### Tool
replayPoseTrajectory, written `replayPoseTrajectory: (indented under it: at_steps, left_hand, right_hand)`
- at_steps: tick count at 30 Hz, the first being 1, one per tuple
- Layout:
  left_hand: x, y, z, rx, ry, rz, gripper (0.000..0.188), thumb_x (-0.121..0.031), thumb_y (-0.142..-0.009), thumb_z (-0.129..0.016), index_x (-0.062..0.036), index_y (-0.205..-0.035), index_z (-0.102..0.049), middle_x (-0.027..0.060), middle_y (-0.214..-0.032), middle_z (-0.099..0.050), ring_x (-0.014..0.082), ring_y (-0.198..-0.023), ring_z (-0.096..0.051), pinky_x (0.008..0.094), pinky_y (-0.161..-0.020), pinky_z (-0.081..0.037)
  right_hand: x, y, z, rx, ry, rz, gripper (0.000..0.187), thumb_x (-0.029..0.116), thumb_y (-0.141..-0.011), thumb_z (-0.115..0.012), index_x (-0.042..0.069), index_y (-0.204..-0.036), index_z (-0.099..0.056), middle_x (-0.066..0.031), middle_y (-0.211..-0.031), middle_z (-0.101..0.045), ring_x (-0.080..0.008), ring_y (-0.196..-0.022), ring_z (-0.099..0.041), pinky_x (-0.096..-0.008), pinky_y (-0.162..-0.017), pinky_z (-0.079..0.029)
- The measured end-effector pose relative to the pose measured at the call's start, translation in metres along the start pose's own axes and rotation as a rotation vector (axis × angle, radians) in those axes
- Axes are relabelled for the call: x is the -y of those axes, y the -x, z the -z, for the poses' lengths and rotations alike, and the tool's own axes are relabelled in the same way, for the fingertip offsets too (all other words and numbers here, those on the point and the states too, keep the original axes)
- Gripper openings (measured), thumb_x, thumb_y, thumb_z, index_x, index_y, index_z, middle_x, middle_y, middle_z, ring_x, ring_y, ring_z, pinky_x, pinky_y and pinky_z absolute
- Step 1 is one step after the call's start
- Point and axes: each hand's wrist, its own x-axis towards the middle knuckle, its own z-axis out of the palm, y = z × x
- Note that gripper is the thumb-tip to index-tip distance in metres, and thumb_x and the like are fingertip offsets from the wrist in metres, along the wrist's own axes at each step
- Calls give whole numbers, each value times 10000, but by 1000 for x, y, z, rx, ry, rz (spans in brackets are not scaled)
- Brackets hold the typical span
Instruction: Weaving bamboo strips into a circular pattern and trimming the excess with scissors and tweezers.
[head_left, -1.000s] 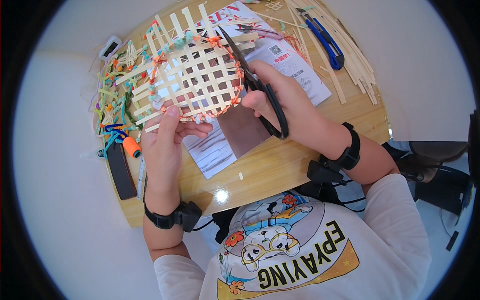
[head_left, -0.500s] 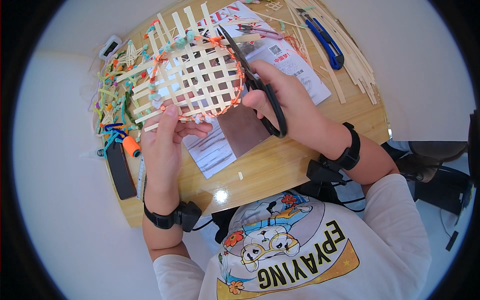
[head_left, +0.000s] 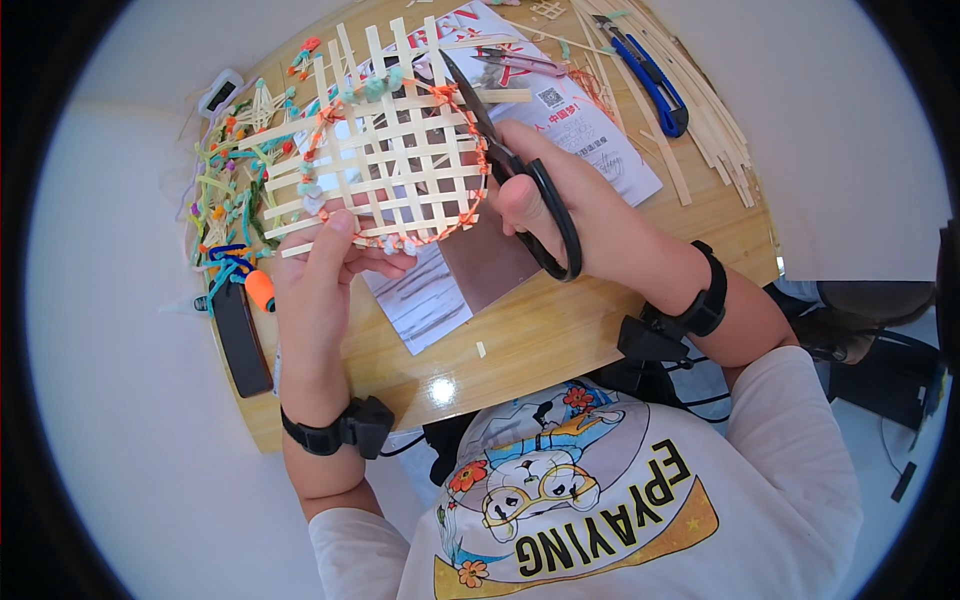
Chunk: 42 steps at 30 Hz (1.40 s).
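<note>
A lattice woven from pale flat strips (head_left: 405, 170) is held tilted above the table. Orange cord and fuzzy pale green and white yarn wrap its rounded outline, and strip ends stick out past it. My left hand (head_left: 318, 275) pinches the near left edge, thumb on top and fingers underneath. Black-handled scissors (head_left: 566, 232) are in my right hand (head_left: 575, 185), the thumb in or against a handle loop. Their dark blades lie along the lattice's far right edge, by an uncut strip end pointing right. Whether the blades touch that strip I cannot tell.
Printed sheets (head_left: 415, 305) lie beneath my hands. Loose strips (head_left: 715, 125), a blue utility knife (head_left: 650, 85) and pink thread snips (head_left: 520, 62) lie far right. Coloured yarn pieces (head_left: 232, 190), an orange spool (head_left: 259, 291) and a dark flat case (head_left: 242, 345) are at left.
The lattice has turned slightly and shifted a little in my left hand's hold. My right hand and the scissors have moved slightly.
</note>
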Motion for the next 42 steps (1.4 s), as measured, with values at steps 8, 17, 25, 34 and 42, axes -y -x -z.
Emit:
replayPoseTrajectory:
  at_steps: [8,17,25,34,42]
  left_hand:
    - [0,2,0,21,9,23,339,-204,-924,-465,111,-952,-587,192,-804,-657,242,-631,-663,297,-575,-552]
    - [0,3,-11,19,4,56,357,-222,-933,-463,111,-959,-589,193,-804,-657,236,-642,-664,289,-588,-547]
    - [5,2,-11,37,9,32,381,-243,-940,-465,117,-963,-586,200,-825,-655,233,-651,-664,289,-588,-548]
    - [5,3,-9,37,0,10,392,-243,-943,-457,126,-979,-582,203,-823,-655,243,-655,-666,295,-593,-548]
    - [5,3,-9,35,-9,9,395,-247,-944,-456,125,-964,-588,201,-813,-655,245,-654,-666,297,-597,-547]
  right_hand:
    - [2,-1,3,58,5,-28,790,684,-821,-449,8,-1229,-449,10,-804,-481,-61,-695,-487,-205,-607,-411]
    - [-3,-1,-6,-79,-12,47,708,637,-846,-463,4,-1161,-470,-11,-815,-525,-68,-701,-509,-209,-619,-426]
    - [-7,-2,-7,-107,-19,67,674,622,-854,-468,7,-1129,-480,-11,-801,-520,-63,-691,-510,-203,-609,-424]
    - [-6,-2,-7,-109,-13,55,657,601,-849,-508,11,-1138,-491,-7,-782,-522,-61,-650,-512,-205,-574,-424]
    - [4,0,-4,-111,63,-5,429,307,-876,-625,-13,-1124,-484,-178,-858,-650,-265,-775,-642,-329,-677,-478]
